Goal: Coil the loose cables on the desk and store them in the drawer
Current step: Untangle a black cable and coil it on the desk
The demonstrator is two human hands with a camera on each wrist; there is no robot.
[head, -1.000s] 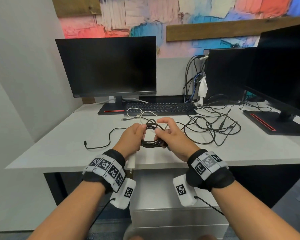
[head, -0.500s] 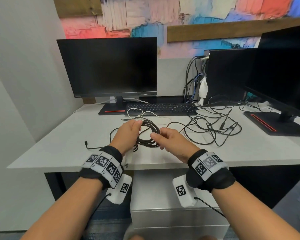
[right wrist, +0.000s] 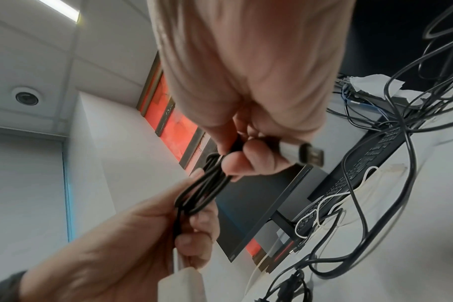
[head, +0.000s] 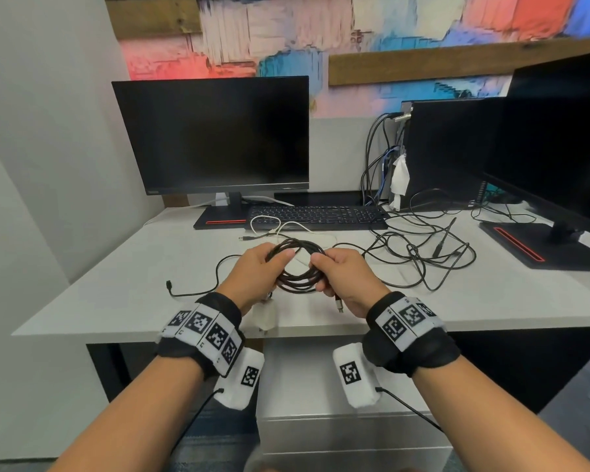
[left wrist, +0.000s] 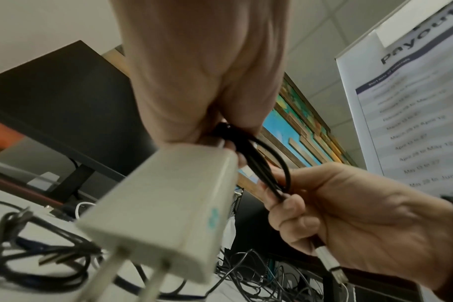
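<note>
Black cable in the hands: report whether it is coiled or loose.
Coiled. The black cable forms stacked round loops, gripped on one side by the left hand and on the other by the right hand.

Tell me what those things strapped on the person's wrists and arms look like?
Both forearms are bare, no sleeves. Each wrist wears a wide black band ringed with white squares printed with black square-code markers; the right one matches. Under each wrist hangs a small white padded box bearing one more marker, the other here, with a thin black cable trailing back along the arm.
</note>
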